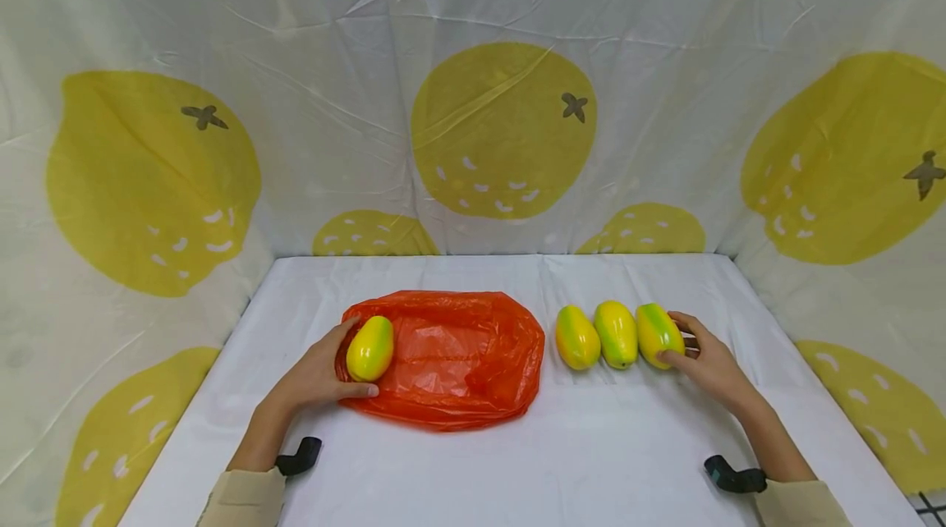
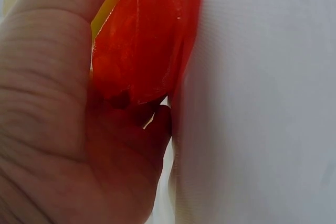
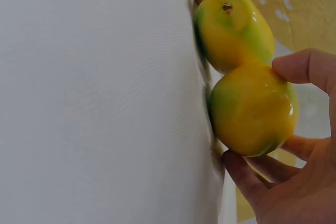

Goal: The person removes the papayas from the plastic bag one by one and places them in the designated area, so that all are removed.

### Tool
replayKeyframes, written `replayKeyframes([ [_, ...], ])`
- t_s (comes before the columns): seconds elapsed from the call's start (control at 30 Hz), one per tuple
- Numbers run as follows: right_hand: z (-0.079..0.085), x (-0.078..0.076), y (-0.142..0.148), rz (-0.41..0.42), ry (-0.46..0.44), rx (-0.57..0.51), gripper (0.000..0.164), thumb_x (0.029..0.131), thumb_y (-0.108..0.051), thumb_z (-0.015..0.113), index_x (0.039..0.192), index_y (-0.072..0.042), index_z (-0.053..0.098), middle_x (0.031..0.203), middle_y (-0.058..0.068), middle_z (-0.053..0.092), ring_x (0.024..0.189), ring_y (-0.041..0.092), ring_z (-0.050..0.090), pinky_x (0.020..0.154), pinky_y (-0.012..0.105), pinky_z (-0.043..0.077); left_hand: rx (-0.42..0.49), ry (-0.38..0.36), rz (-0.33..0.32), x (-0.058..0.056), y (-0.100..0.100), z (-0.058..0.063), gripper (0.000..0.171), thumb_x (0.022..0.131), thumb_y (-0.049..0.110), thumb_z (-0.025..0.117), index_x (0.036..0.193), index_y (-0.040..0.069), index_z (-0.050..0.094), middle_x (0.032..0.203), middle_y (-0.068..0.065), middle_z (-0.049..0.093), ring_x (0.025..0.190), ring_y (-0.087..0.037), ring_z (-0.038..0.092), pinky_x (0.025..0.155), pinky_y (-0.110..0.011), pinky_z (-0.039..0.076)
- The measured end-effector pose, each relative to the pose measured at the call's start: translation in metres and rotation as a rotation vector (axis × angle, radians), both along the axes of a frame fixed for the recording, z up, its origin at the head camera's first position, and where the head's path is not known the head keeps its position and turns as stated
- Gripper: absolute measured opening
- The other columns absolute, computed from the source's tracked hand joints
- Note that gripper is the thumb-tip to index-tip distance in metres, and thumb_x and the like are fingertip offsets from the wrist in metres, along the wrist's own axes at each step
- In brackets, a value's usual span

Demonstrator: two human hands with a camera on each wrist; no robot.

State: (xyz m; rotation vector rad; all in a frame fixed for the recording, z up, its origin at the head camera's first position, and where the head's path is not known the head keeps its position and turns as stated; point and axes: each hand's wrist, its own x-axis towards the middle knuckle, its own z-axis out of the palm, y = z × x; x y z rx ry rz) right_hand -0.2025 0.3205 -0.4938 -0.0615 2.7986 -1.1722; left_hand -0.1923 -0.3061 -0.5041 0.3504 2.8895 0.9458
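Note:
A crumpled red plastic bag (image 1: 443, 355) lies flat on the white table. One yellow-green papaya (image 1: 370, 349) rests at its left end, within the curve of my left hand (image 1: 319, 371). That hand holds the bag's left edge, thumb in front and fingers behind; red film (image 2: 144, 40) fills the space inside its grip in the left wrist view. My right hand (image 1: 705, 359) grips the rightmost papaya (image 3: 254, 111) of a row of three, thumb on one side and fingers on the other. The middle papaya (image 1: 616, 334) and the left papaya (image 1: 578, 337) stand close beside it.
White cloth covers the table (image 1: 591, 453). A lemon-print curtain (image 1: 502, 133) encloses the back and both sides. Black wrist mounts (image 1: 299, 456) sit on both forearms near the table's front.

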Motion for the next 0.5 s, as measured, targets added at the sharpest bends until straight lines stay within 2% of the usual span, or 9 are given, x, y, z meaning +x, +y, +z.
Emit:
replayKeyframes([
  [0.5, 0.0001, 0.0002, 0.0044, 0.033, -0.014, -0.020, 0.085, 0.098, -0.042, 0.068, 0.161, -0.009, 0.024, 0.160, 0.029, 0.032, 0.132, 0.050, 0.047, 0.103, 0.066, 0.048, -0.005, -0.012, 0.007, -0.0017, -0.0017, -0.0026, 0.127, 0.068, 0.059, 0.090, 0.162, 0.006, 0.024, 0.159, -0.021, 0.040, 0.141, -0.044, 0.045, 0.112, -0.071, 0.039],
])
